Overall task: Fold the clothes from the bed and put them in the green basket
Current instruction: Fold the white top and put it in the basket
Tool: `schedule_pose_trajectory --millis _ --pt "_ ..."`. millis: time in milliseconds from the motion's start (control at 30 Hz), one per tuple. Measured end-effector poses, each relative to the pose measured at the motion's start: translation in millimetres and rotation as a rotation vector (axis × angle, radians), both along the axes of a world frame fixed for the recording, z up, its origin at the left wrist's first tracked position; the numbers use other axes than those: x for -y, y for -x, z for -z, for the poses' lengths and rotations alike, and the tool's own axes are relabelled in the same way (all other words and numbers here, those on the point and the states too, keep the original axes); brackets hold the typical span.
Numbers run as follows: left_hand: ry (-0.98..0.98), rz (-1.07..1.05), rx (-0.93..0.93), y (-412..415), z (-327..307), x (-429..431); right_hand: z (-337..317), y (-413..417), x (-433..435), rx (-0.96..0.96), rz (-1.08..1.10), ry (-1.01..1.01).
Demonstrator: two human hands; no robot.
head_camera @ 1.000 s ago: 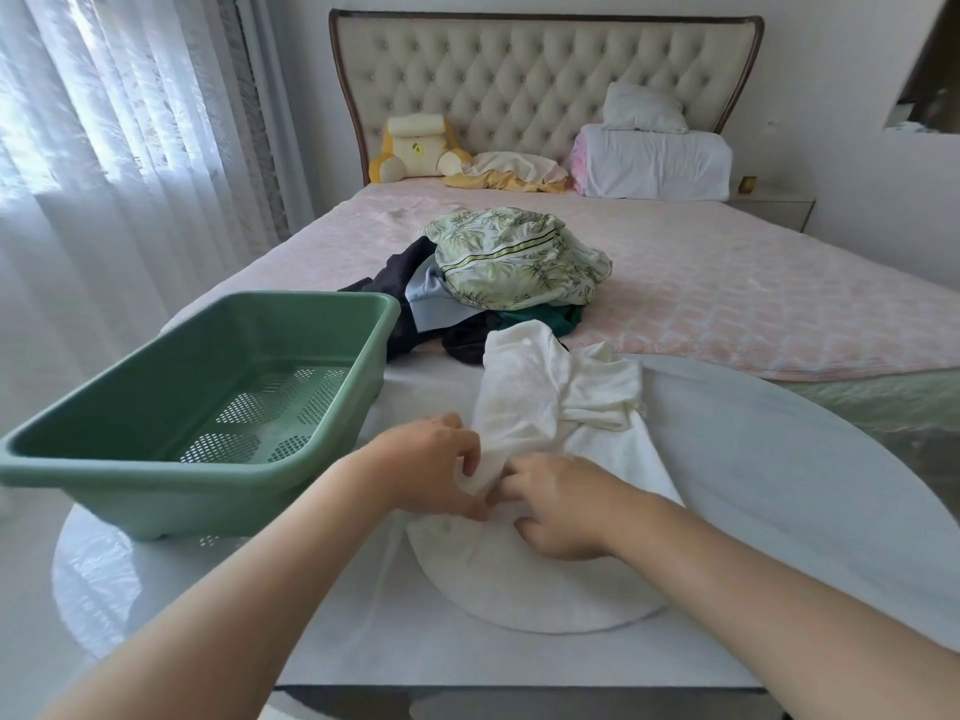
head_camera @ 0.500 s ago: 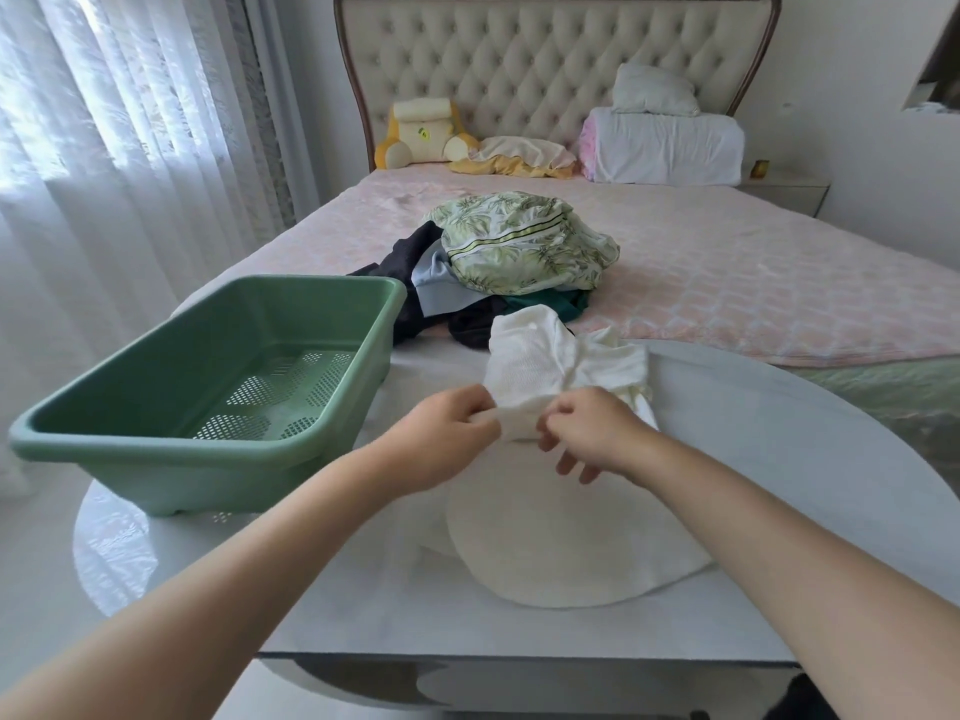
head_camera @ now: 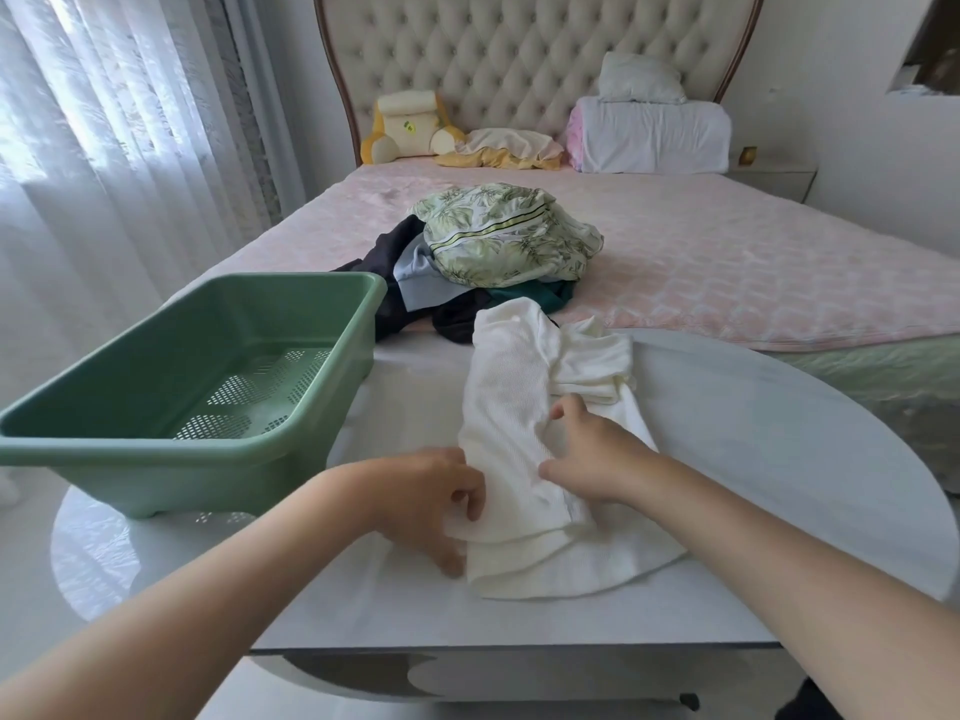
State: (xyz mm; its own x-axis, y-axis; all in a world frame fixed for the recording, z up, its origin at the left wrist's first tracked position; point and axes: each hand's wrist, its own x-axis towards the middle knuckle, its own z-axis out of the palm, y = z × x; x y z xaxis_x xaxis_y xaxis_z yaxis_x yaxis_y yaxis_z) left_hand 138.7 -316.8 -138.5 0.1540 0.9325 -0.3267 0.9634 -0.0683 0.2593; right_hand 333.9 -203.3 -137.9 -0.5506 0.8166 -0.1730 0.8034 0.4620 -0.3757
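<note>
Sheer curtains (head_camera: 104, 148), perhaps a nightstand (head_camera: 774, 180)

The head view looks forward and down, close over the table (head_camera: 779, 433), toward the bed (head_camera: 727, 262) beyond.

The basket (head_camera: 234, 324) was a dull sage green, the waffle-textured garment (head_camera: 509, 407) a plain creamy white, and the table (head_camera: 779, 433) white too. The leaf-print garment (head_camera: 509, 236) was pale green with darker leaves and a lime stripe edged in black, beside a black garment (head_camera: 384, 252), a pale blue garment (head_camera: 415, 278) and a deep green garment (head_camera: 524, 296). The quilted bedspread (head_camera: 753, 278) was pink, the tufted headboard (head_camera: 519, 59) cream.
</note>
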Motion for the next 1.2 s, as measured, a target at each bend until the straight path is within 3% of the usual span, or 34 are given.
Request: schedule_pose_trajectory --millis 133,267,367,467,533,600,667,767,867,933,1033,1200 --pt "-0.232 -0.040 0.118 7.1 8.0 3.5 1.1 -1.1 6.3 -0.060 -0.265 -0.190" --pt "-0.321 -0.183 0.334 8.9 -5.8 9.6 0.8 -2.5 11.5 0.058 -0.425 -0.160" --pt "-0.095 -0.270 0.373 20.3 -14.6 15.0 -1.8 -7.7 13.5 0.110 -0.453 -0.088" --pt "0.273 -0.202 0.097 23.0 -12.9 25.0 -5.5 -8.2 13.8 0.144 -0.479 -0.080" --pt "0.313 -0.214 0.037 18.8 -19.2 26.4 -5.4 -4.9 14.2 0.130 -0.479 -0.072" --pt "0.182 -0.248 0.058 15.8 -25.1 20.0 0.2 0.0 11.5 0.059 -0.456 -0.134" --pt "-0.095 -0.233 0.097 11.4 -18.4 10.3 6.9 5.8 6.8 -0.042 -0.431 -0.262" --pt "-0.404 -0.070 0.125 1.8 7.9 -2.9 11.6 13.5 1.0 -0.043 -0.393 -0.286" --pt "-0.153 0.006 -0.080 -1.3 25.7 -13.3 12.8 13.2 -3.1 0.108 -0.346 -0.072" --pt "-0.028 -0.015 -0.076 2.0 22.9 -16.4 14.3 10.2 -6.4 0.186 -0.351 0.013" --pt "0.006 -0.006 -0.048 5.5 10.6 -15.0 13.7 12.0 -9.3 0.245 -0.367 -0.004" --pt "0.149 0.012 -0.033 -5.3 -17.1 -12.8 -2.3 15.1 -20.8 -0.146 -0.245 0.008"
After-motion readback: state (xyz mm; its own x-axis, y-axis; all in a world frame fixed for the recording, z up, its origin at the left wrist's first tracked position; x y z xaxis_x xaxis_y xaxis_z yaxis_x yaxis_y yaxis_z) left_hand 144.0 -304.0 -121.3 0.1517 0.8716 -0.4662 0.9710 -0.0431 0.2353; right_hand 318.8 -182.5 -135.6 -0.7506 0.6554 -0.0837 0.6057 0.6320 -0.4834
